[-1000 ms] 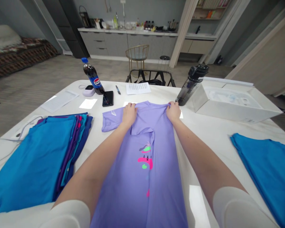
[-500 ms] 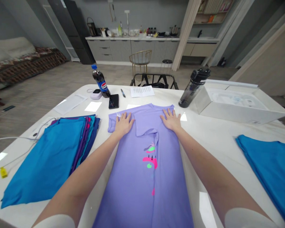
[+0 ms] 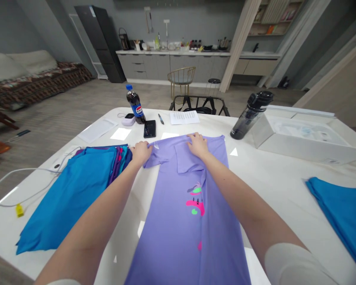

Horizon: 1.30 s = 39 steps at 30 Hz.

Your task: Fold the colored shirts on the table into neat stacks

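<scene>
A lavender T-shirt [image 3: 178, 233] flat on a white table [image 3: 273, 182], print in pink and green facing up, long side running away from the body, far end doubled back into a flap.

At the shirt's far left corner, the left hand [image 3: 141, 153]: fingers bunched together, pinching the sleeve edge, knuckles up, right beside a stack of blue shirts [image 3: 77, 194]. On the folded flap of the shirt, near its far edge, the right hand [image 3: 197, 145]: fingers close together and slightly curled, pressing down on the cloth, any pinch impossible to tell from this view.

Left of the shirt, that same stack, touching the left hand. Right of the shirt, well apart, a blue garment [image 3: 341, 209]. Beyond the shirt, from left to right: a cola bottle [image 3: 135, 105], a black phone [image 3: 150, 128], a pen [image 3: 161, 118], a printed sheet [image 3: 184, 117], and a dark water bottle [image 3: 250, 114] just beside an open white box [image 3: 302, 142].
</scene>
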{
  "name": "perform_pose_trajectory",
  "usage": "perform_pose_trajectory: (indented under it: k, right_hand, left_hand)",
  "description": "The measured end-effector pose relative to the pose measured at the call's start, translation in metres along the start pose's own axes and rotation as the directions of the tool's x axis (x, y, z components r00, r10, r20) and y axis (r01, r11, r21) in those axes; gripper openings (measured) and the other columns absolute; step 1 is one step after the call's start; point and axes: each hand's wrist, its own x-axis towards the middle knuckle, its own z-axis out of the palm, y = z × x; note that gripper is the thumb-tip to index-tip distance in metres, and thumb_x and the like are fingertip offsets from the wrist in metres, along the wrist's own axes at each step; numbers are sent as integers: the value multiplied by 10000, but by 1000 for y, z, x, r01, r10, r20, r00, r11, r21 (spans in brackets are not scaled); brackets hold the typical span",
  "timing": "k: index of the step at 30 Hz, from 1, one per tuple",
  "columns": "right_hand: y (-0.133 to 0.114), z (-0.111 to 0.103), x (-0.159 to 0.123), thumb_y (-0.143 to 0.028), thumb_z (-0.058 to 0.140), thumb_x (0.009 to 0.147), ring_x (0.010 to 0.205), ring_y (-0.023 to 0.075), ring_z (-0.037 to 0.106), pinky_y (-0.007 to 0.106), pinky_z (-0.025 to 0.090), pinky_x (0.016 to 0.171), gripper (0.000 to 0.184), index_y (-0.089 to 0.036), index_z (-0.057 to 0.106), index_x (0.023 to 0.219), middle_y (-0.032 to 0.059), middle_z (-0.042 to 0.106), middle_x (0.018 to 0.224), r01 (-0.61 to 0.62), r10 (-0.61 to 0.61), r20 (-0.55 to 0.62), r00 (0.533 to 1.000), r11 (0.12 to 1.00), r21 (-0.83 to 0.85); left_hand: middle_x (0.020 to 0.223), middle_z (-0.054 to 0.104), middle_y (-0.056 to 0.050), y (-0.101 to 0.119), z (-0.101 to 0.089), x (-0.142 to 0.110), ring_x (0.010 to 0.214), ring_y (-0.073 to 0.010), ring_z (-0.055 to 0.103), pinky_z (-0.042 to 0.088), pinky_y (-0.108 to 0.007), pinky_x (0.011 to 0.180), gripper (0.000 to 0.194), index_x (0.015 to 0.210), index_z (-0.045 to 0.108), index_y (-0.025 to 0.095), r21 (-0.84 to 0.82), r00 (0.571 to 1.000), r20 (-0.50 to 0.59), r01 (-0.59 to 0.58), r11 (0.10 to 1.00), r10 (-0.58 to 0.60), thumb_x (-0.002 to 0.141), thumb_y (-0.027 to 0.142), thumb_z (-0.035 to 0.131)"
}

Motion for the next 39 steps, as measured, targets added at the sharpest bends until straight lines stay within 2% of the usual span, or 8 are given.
perform_pose_trajectory:
  k: [4, 8, 14, 21, 24, 27, 32, 39]
  right_hand:
    - [-31, 13, 41, -330, 544, 971, 1213, 342, 508, 540, 405, 991, 510, -360, 507, 1479, 149, 558, 1322, 65, -67, 74, 995, 998, 26]
    - [-26, 13, 62, -300, 587, 939, 1113, 296, 569, 453, 435, 944, 266, -274, 737, 1157, 116, 632, 1166, 135, -142, 69, 987, 985, 105]
    - [21, -14, 58, -209, 644, 828, 805, 181, 615, 292, 475, 798, 168, -182, 766, 939, 42, 721, 886, 118, -101, -62, 993, 877, 466]
    - [122, -30, -12, -287, 627, 828, 746, 175, 651, 293, 514, 752, 321, -120, 738, 1078, 82, 761, 942, -229, 334, -30, 942, 708, 668]
    - [149, -32, -54, -391, 525, 941, 746, 188, 654, 299, 513, 751, 362, -124, 747, 1043, 84, 756, 896, -357, 428, 20, 904, 727, 586]
    - [147, -33, -85, -478, 469, 995, 883, 213, 663, 313, 493, 858, 442, -155, 770, 1014, 92, 744, 952, -281, 308, 8, 951, 858, 431]
    - [111, -29, -93, -608, 675, 856, 1133, 299, 587, 389, 460, 942, 513, -240, 732, 1209, 126, 660, 1188, -162, 160, 24, 987, 971, 175]
    - [102, -31, -80, -266, 661, 807, 764, 175, 603, 265, 452, 726, 99, -189, 671, 868, -4, 657, 784, -176, 186, 38, 982, 815, 553]
  left_hand:
    - [960, 745, -73, 2, -25, -17, 957, -276, 672, 457, -346, 829, 270, 1044, 672, 247, -257, 990, -89, -130, 958, 111, 966, 426, 486]
    - [819, 709, -20, 22, -58, -38, 760, -209, 639, 422, -287, 700, 217, 983, 665, 254, -397, 965, -194, -241, 885, 176, 951, 423, 531]
    - [753, 669, 9, 114, -89, -57, 716, -168, 610, 435, -266, 699, 173, 884, 638, 221, -585, 931, -251, -363, 725, 264, 924, 379, 582]
    - [977, 710, -38, 228, -5, -69, 802, -159, 695, 523, -271, 722, 359, 1243, 547, 228, -852, 906, 79, -155, 500, 416, 966, 457, 554]
    - [1154, 677, -83, 222, 28, -58, 956, -183, 679, 527, -327, 865, 326, 1303, 557, 221, -703, 883, 81, -279, 654, 463, 999, 291, 465]
    - [1298, 607, -117, 203, 42, -36, 1207, -269, 569, 444, -448, 1021, 417, 1355, 572, 247, -327, 860, 45, -468, 821, 508, 979, 167, 410]
    - [1352, 539, -155, 199, 55, -3, 1253, -329, 489, 380, -513, 1028, 449, 1414, 545, 299, 6, 833, 134, -542, 840, 537, 1002, 218, 389]
    - [1273, 567, -185, 196, 68, 12, 1215, -330, 495, 385, -490, 1000, 345, 1233, 612, 166, 86, 880, 53, -475, 876, 472, 1023, 268, 359]
